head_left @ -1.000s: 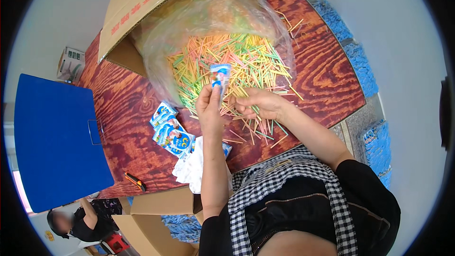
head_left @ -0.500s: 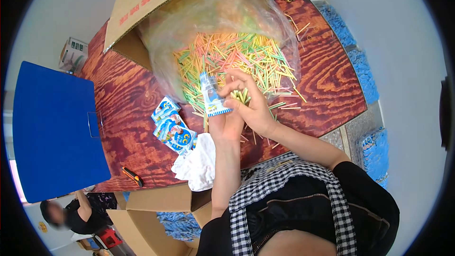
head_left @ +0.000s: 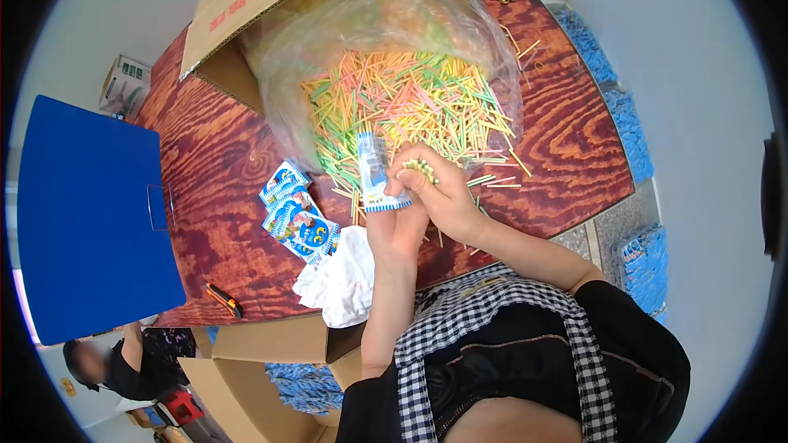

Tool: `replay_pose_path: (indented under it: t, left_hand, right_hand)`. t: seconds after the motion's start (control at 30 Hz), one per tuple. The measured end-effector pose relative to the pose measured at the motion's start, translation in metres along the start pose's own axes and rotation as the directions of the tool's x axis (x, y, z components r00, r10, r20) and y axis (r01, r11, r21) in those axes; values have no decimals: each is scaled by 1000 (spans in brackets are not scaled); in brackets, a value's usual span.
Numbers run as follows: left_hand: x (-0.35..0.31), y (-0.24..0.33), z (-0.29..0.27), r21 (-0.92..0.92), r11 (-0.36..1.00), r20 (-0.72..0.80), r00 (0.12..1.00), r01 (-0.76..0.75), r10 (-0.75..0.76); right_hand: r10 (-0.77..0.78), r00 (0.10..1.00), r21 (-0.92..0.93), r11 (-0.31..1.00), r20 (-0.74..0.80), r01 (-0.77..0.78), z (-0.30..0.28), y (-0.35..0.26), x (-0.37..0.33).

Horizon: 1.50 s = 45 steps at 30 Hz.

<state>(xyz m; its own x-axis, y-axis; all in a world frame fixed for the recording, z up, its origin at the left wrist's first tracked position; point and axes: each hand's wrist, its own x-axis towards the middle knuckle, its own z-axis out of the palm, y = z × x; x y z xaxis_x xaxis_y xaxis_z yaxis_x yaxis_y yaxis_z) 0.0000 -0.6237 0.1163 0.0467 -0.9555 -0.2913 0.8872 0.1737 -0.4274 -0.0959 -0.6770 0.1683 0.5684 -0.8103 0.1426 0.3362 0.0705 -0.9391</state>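
Observation:
My left hand [head_left: 397, 234] holds a small blue-and-white packet [head_left: 374, 166], which covers most of its fingers. Right beside it, my right hand [head_left: 450, 201] is closed round a bundle of thin pale-yellow sticks [head_left: 420, 167], their cut ends showing. Its fingertips meet the packet's right edge; whether they grip it I cannot tell. Just beyond both hands lies a heap of pink, yellow, green and orange sticks [head_left: 410, 102], spilling from a clear plastic bag [head_left: 283, 119]. Several more blue-and-white packets [head_left: 300, 221] overlap on the table left of my left hand.
A cardboard box [head_left: 234, 20] on its side holds the bag. On the wood-patterned table [head_left: 566, 131] are a white cloth [head_left: 341, 279] and an orange-black utility knife [head_left: 224, 300]. Another open box [head_left: 234, 394] stands below the near edge. A blue panel [head_left: 94, 221] and another person [head_left: 123, 369] are left.
My right hand's fingers have curled in tighter round the sticks and come against the packet. The packet sits slightly lower and more upright. The view has shifted a little.

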Motion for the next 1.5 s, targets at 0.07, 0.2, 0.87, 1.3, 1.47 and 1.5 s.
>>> replay_pose_path:
  t: [0.07,0.2,0.87,1.3,1.47,1.5]
  left_hand:
    - [-3,-1,-12,146,982,-12,993,-117,120]
    - [-14,-11,5,271,956,101,991,-107,83]
    - [-57,27,-24,788,507,129,898,-350,421]
    - [-66,32,-21,778,534,101,905,-331,413]
    - [-59,26,-19,796,507,152,920,-330,361]
    - [-55,23,-20,798,504,152,920,-330,362]
  right_hand:
    - [-110,994,-111,988,7,110,-1,3,-2]
    - [-331,933,-426,830,141,359,5,28,-12]
    - [182,952,-949,152,-247,-276,-83,38,42]
    - [545,839,50,838,-12,-544,-112,22,28]
    - [541,817,370,730,200,-574,-97,23,20]
    - [493,835,488,682,242,-544,-93,27,18]
